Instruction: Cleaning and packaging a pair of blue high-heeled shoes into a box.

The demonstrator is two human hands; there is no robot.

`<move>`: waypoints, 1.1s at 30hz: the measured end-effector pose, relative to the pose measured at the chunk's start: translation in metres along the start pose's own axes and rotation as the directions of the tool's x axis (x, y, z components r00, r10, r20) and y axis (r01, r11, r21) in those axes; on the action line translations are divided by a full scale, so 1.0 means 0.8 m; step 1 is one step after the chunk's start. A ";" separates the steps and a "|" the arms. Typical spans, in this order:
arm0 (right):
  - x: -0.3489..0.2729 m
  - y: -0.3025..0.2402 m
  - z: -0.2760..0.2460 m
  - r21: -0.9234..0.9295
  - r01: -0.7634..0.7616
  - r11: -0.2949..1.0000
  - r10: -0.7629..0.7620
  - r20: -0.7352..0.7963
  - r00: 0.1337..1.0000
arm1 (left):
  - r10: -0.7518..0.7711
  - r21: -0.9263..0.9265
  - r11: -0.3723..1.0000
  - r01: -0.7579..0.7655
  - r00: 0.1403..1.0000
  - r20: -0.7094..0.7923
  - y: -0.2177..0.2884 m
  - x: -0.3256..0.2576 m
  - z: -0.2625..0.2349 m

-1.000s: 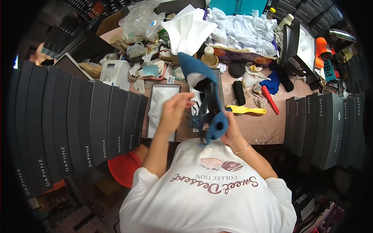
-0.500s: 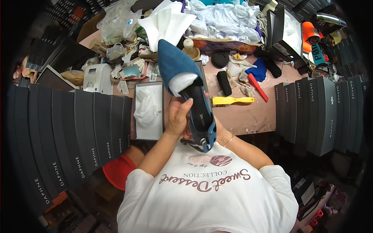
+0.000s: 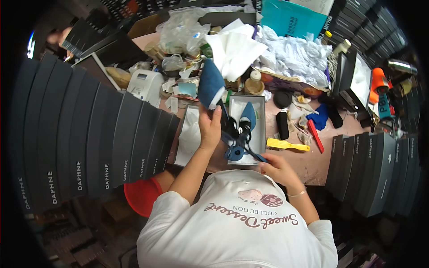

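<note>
While raised above the open shoe box (image 3: 259, 117), blue high-heeled shoe (image 3: 213, 89) (toe upward) sits clasped in left hand (image 3: 209, 129); right hand (image 3: 278, 169) pinches its dark strap (image 3: 254, 155) near the box's front edge; second blue shoe (image 3: 248, 117) inside; yellow brush (image 3: 287, 145) beside

Second blue shoe (image 3: 247, 117) partly behind the held shoe (image 3: 213, 89), left fingers (image 3: 206, 117) hidden

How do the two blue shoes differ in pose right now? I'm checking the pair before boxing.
The raised shoe is held up in the left hand, toe high; the boxed shoe lies inside the open box, untouched. The raised one looks larger, being nearer the camera. Both are blue suede heels.
</note>
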State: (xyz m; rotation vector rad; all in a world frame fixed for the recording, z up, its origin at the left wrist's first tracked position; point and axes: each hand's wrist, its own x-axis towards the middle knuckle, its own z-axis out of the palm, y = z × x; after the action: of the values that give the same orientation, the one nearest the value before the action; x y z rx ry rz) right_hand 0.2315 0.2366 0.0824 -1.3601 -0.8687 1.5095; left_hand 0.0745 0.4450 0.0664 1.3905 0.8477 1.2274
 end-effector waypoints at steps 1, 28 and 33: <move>-0.011 -0.034 -0.009 -0.430 0.047 0.902 -0.095 -0.091 0.991 | -0.102 -0.023 0.995 0.102 0.995 -0.002 -0.025 -0.014 -0.013; 0.067 0.037 0.048 -0.424 0.227 0.877 -0.216 0.075 0.974 | -0.467 -0.234 0.757 0.610 0.756 0.459 -0.035 -0.142 -0.026; 0.041 0.004 0.030 0.252 -0.120 0.960 0.106 0.072 0.992 | -0.181 0.891 0.449 -0.063 0.970 0.160 -0.052 -0.134 -0.178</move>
State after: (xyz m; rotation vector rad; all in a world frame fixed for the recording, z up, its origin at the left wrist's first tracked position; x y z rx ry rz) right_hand 0.2073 0.2678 0.0717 -1.1975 -0.6135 1.6921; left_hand -0.0817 0.3869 -0.0087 2.2719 1.4740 0.4508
